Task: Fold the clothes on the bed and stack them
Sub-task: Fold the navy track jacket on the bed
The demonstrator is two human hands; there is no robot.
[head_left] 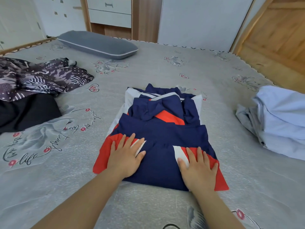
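Note:
A navy, red and white jacket lies partly folded in the middle of the bed, sleeves tucked over its front. My left hand presses flat on its near left part, fingers straight. My right hand presses flat on its near right part, fingers spread. A crumpled purple patterned garment lies at the left over a black garment. A pale blue garment is heaped at the right edge.
The grey printed bedspread covers the bed. A grey pillow lies at the far side. Beyond stand white drawers and a wooden door at the right.

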